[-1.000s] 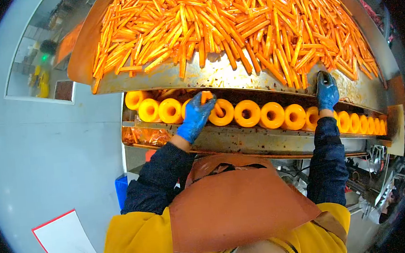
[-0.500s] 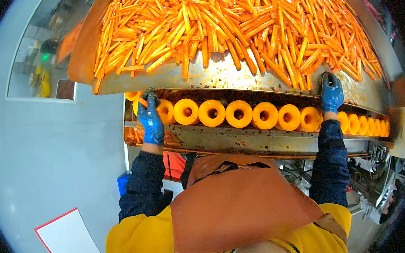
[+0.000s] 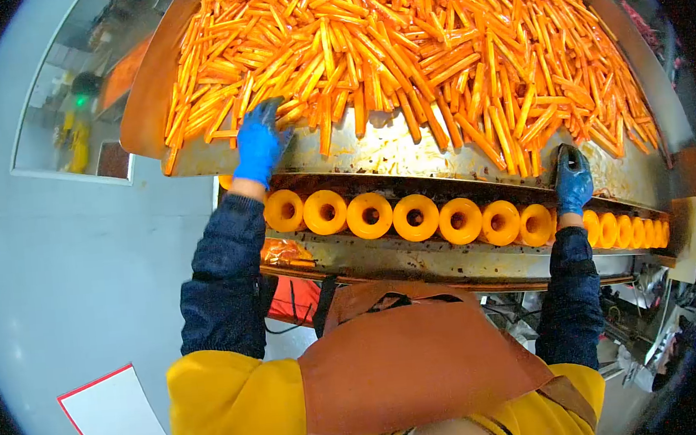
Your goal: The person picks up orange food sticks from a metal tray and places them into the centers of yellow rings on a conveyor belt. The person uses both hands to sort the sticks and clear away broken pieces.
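Observation:
Orange sticks [image 3: 335, 47] lie heaped on a metal tray [image 3: 318, 148]. My left hand [image 3: 260, 142], in a blue glove, reaches over the tray's near left edge, its fingertips at the lowest sticks. Its fingers are partly bent, and whether they grip a stick cannot be made out. Below the tray runs a row of round orange cups [image 3: 416, 217] with holes in their centres. My right hand [image 3: 573, 174], also gloved in blue, rests at the tray's near edge on the right, above the cups. Its fingers are curled, and what they hold, if anything, is hidden.
A metal ledge [image 3: 383, 251] runs along the near side of the cups, with orange bits in a clear wrapping [image 3: 285, 251] at its left end. Machine parts [image 3: 634, 318] stand at the lower right. A window [image 3: 77, 100] is set in the wall at the left.
My left hand has moved up from the leftmost cups to the sticks on the tray. My right hand stays at the tray's edge. The whole view has shifted slightly.

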Action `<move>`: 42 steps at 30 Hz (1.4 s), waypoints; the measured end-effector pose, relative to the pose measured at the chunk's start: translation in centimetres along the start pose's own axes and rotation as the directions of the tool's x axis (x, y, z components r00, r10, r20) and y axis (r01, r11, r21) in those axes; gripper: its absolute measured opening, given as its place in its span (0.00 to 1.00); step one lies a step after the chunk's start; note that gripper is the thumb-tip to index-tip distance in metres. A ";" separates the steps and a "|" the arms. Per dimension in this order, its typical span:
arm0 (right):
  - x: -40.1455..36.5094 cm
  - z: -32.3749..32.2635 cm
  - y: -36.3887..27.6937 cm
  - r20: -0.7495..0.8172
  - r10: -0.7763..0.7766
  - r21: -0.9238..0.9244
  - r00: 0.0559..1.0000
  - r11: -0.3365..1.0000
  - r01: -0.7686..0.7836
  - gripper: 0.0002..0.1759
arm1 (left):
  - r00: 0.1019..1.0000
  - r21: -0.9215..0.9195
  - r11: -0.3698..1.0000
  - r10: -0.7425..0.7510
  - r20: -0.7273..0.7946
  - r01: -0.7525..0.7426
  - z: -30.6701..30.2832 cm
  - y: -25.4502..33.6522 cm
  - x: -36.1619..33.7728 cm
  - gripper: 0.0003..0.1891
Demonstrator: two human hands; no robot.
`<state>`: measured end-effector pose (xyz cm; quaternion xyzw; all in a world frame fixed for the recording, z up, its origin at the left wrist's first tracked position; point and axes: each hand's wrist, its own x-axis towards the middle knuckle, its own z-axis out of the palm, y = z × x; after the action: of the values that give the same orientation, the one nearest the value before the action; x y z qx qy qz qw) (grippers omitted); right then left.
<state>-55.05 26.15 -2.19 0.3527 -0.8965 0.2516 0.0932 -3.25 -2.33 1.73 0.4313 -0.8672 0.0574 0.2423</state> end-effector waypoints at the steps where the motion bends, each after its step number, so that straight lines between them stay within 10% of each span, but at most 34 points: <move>1: 0.0 0.3 0.4 0.013 -0.010 0.030 1.000 1.000 0.009 0.20 | 0.991 0.044 0.998 0.029 0.130 -0.035 0.3 0.0 0.9 0.26; 7: -0.1 -0.2 -0.1 -0.007 -0.016 0.022 1.000 1.000 0.016 0.19 | 0.795 0.230 0.964 -0.243 0.557 0.133 0.2 2.3 3.3 0.24; 10: 0.0 0.4 0.7 0.021 -0.005 0.010 1.000 1.000 0.005 0.19 | 0.833 -0.081 0.951 -0.217 0.509 0.298 -2.3 0.2 1.5 0.21; 12: -0.1 0.1 0.3 -0.053 -0.102 0.012 0.993 0.995 0.103 0.19 | 0.804 -0.284 0.832 -0.281 0.524 0.476 -4.5 1.1 -0.6 0.20; 15: -0.2 -0.1 -0.1 -0.049 -0.086 -0.006 0.995 0.996 0.086 0.18 | 0.735 -0.736 0.232 -0.474 0.485 0.636 -8.5 4.6 -5.2 0.19; 17: -0.1 -0.4 -0.3 -0.010 -0.067 0.004 0.998 0.998 0.067 0.19 | 0.705 -0.769 0.172 -0.557 0.439 0.615 -6.9 5.1 -9.1 0.17; 21: -0.1 -0.4 -0.4 0.005 -0.049 -0.029 0.999 0.998 0.049 0.20 | 0.591 -0.580 0.203 -0.512 0.624 0.789 -3.9 5.9 -14.7 0.19; 23: -0.3 -0.3 -0.3 -0.018 -0.055 -0.038 0.998 0.998 0.055 0.20 | 0.745 -0.743 0.171 -0.345 0.571 0.647 -4.6 8.4 -13.7 0.22; 27: -0.2 0.0 -0.3 -0.039 -0.054 -0.024 0.998 0.998 0.053 0.20 | 0.585 -0.513 0.307 -0.582 0.566 0.802 -7.2 9.1 -13.0 0.25; 34: -0.1 -0.2 -0.3 -0.005 -0.025 0.026 1.000 0.999 0.025 0.18 | 0.558 -0.696 0.023 -0.616 0.555 0.718 -7.7 5.1 -14.1 0.22; 37: -0.1 0.2 0.0 -0.081 -0.073 -0.006 0.994 0.997 0.073 0.18 | 0.625 -0.662 0.260 -0.671 0.400 0.703 -5.0 3.9 -14.5 0.24; 38: -0.2 0.2 0.0 -0.061 -0.044 -0.006 0.997 0.999 0.044 0.17 | 0.792 -0.565 0.598 -0.583 0.180 0.568 -4.1 3.5 -14.4 0.25; 42: -0.2 0.5 0.7 -0.111 -0.111 0.018 0.988 0.993 0.113 0.15 | 0.933 -0.473 0.806 -0.335 0.133 0.356 -4.7 7.7 -8.0 0.24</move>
<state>-55.40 26.46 -2.96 0.3892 -0.8655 0.2761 0.1521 -3.37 9.68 2.91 0.5072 -0.7650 -0.2185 0.3312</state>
